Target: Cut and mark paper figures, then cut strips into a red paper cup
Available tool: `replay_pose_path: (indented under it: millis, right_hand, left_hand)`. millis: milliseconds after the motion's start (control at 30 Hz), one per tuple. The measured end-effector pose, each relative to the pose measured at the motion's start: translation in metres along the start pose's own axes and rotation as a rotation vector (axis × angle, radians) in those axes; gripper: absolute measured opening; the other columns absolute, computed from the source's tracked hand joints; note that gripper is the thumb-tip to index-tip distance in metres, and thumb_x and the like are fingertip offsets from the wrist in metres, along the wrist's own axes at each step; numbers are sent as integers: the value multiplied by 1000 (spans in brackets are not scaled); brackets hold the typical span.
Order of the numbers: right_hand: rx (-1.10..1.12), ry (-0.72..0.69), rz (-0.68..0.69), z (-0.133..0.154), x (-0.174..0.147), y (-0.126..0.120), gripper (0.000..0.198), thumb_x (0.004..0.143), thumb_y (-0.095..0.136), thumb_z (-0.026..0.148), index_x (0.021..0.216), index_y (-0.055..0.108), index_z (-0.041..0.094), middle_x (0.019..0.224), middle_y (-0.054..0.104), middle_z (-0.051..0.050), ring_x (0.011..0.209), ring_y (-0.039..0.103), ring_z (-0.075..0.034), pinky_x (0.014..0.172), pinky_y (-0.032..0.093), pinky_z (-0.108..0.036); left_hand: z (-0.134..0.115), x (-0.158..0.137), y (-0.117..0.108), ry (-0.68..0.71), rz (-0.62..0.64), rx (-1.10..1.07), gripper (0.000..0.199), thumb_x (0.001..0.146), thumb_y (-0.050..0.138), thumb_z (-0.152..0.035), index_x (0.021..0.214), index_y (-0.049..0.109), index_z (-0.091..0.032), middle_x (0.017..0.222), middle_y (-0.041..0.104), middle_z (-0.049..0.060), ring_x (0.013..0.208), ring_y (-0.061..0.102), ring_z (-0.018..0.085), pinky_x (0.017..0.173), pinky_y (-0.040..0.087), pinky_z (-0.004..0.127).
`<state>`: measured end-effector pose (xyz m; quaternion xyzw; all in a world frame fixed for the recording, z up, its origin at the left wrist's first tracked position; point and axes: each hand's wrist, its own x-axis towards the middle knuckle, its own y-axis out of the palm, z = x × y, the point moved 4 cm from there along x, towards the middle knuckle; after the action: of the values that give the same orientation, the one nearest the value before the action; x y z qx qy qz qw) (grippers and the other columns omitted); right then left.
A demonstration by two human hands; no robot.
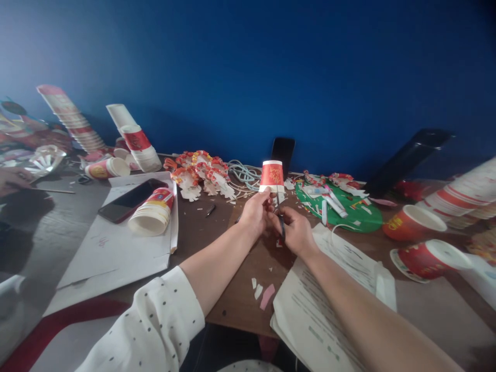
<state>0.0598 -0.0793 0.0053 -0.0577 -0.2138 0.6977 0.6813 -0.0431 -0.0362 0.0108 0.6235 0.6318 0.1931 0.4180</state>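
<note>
Over the middle of the table, my left hand is closed on a red and white paper cup, its narrow end up. My right hand grips dark-handled scissors, whose blades point up at the cup's lower edge. Part of the left fingers and the cup's lower part are hidden, so I cannot tell whether the blades are in the paper. Just behind the cup, a black phone leans against the wall.
Cut-paper crafts and a green disc with markers lie at the back. Cup stacks stand left and right. A phone rests on white papers at left; printed sheets lie under my right arm. Another person's hand is far left.
</note>
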Motion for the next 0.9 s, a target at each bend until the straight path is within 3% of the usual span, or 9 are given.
replay_pose_path:
  millis: [900]
  right_hand:
    - [-209, -89, -94, 5, -3, 0, 30, 81, 58, 49, 76, 62, 19, 60, 58, 1, 55, 49, -13, 54, 37, -23]
  left_hand:
    - [2, 0, 0, -41, -65, -88, 18, 84, 58, -16, 67, 58, -10, 56, 51, 0, 46, 44, 4, 44, 36, 15]
